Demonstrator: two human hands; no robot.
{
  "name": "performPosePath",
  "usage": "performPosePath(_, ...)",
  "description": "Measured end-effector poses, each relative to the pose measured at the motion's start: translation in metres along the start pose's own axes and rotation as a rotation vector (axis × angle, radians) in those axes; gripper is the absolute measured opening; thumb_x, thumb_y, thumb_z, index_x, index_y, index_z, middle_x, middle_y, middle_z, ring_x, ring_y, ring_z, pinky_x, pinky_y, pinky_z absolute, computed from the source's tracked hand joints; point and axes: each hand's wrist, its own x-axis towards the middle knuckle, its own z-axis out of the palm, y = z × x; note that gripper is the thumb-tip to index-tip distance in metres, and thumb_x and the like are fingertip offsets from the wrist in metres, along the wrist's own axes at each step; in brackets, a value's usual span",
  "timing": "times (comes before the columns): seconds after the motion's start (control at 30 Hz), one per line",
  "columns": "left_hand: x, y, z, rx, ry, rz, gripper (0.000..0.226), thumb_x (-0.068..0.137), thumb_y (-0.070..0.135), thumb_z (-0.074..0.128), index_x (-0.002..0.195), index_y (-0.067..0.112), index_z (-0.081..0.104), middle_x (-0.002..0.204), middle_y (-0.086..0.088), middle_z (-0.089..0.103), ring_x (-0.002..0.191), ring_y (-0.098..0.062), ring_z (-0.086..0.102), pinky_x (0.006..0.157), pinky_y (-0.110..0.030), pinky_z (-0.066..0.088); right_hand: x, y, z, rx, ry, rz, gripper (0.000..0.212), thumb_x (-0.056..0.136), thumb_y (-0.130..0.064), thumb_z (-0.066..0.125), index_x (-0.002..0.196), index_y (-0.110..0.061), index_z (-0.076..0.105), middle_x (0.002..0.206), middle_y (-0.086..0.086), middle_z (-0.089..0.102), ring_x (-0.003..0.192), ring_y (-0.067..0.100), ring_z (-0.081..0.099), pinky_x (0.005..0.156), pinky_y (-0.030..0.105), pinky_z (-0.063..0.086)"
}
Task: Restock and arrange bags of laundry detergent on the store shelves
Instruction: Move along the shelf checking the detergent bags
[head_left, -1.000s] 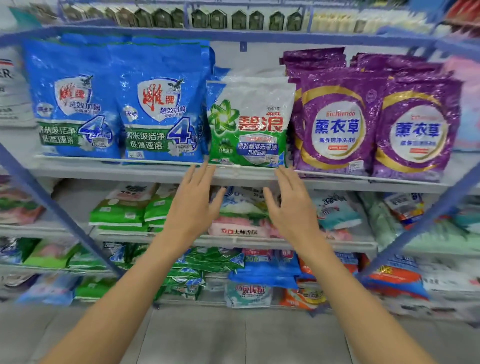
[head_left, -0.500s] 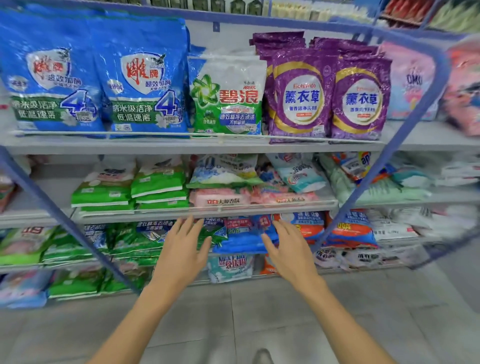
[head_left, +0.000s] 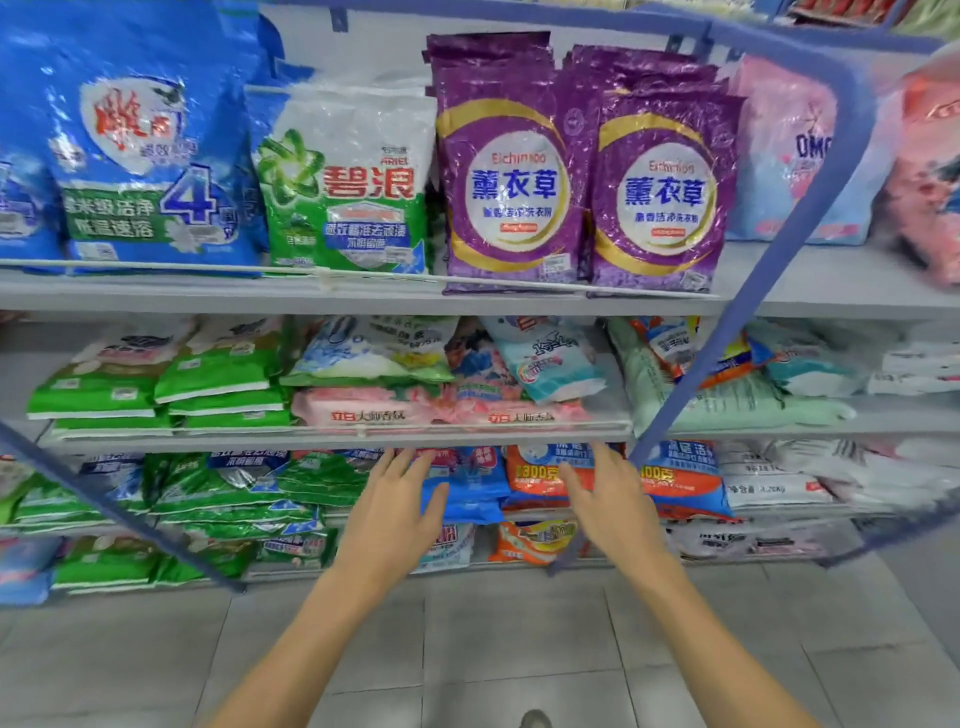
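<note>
Head view: the left hand (head_left: 395, 514) and right hand (head_left: 613, 504), open and empty, reach toward flat-lying detergent bags (head_left: 467, 488) at lower centre. The upper shelf (head_left: 208, 296) looks finished, with an upright blue "4" bag (head_left: 150, 171), Ariel 碧浪 bag (head_left: 348, 192) and purple 薰衣草 bags (head_left: 514, 171). The middle-shelf heap (head_left: 524, 364) seems unsorted.

Bare shelf stretch (head_left: 831, 275) right of purple bags (head_left: 660, 192), behind slanted blue brace (head_left: 766, 260).
</note>
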Motion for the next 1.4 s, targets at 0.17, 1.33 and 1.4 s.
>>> performPosePath(0.17,0.048,0.056,0.043,-0.07,0.014,-0.065,0.057,0.104,0.038,0.049,0.153,0.01,0.04,0.159,-0.008,0.04,0.149,-0.026,0.031,0.124,-0.037,0.023,0.08,0.045,-0.021,0.096,-0.033,0.001,0.055,0.104,-0.048,0.047,0.142,-0.009,0.042,0.129,0.017,0.06,0.12,0.036,0.057,0.085,0.043,0.047)
performPosePath(1.33,0.216,0.091,0.124,-1.453,-0.108,-0.451,0.048,0.055,0.0,0.079,0.103,0.003,0.076,0.098,-0.01,0.079,0.086,-0.025,0.077,0.065,-0.034,0.063,0.26,0.087,0.019,1.165,-0.653,0.16,0.036,0.065,-0.005,0.077,0.101,-0.011,0.08,0.118,0.014,0.075,0.112,0.035,0.07,0.102,0.051,0.05)
performPosePath(1.4,0.193,0.09,0.119,-1.498,-0.069,-0.433,0.045,0.056,0.001,0.078,0.1,0.002,0.076,0.094,-0.011,0.079,0.083,-0.025,0.077,0.065,-0.034,0.062,0.245,0.083,0.013,1.181,-0.669,0.125,0.055,0.06,-0.005,0.081,0.115,-0.008,0.075,0.118,0.014,0.075,0.107,0.033,0.073,0.095,0.048,0.057)
